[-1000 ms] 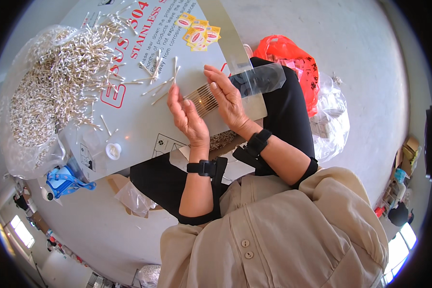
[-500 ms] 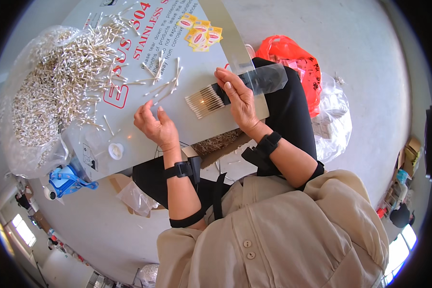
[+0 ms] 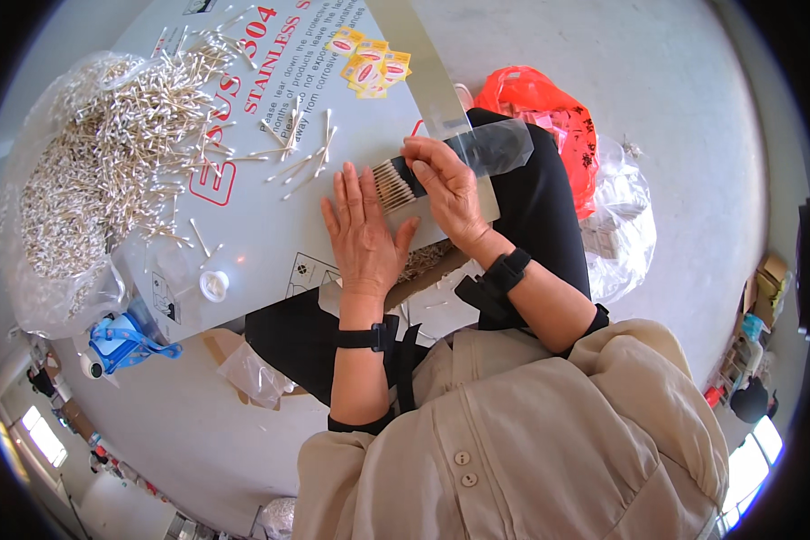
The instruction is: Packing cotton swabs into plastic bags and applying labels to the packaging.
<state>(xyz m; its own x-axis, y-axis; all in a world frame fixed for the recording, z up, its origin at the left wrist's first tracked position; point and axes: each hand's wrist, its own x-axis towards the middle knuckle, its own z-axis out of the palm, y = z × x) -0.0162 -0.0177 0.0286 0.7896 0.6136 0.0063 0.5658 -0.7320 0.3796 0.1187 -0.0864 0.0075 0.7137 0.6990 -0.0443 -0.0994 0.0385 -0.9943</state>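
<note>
On the grey sheet [image 3: 270, 234] that serves as a counter across the person's lap, a short row of cotton swabs [image 3: 394, 183] lies side by side, just at the mouth of a clear plastic sleeve [image 3: 495, 148]. Each swab's long axis runs from lower left to upper right in the picture, one set of tips pointing toward the sleeve and the other toward the open sheet; the row itself stretches crosswise to that. The swabs look thin and pale, with tan sticks and whitish ends, packed tightly so they form a flat, ribbed band.

The left hand [image 3: 364, 229] lies flat, palm down, fingers spread and together pressing beside the near ends of the row; its grip is apart, holding nothing. The right hand [image 3: 450, 193] is curled over the far end of the row, its grip clamped on the swabs where they meet the sleeve.

Farther left, a big loose heap of swabs [image 3: 108, 153] spills from a clear bag, with a few strays [image 3: 301, 148] scattered near the row. Small yellow and red packets [image 3: 369, 70] lie up the sheet, a red plastic bag [image 3: 549, 117] sits to the right on the floor, and a small white cap [image 3: 214, 284] rests near the sheet's lower edge.
</note>
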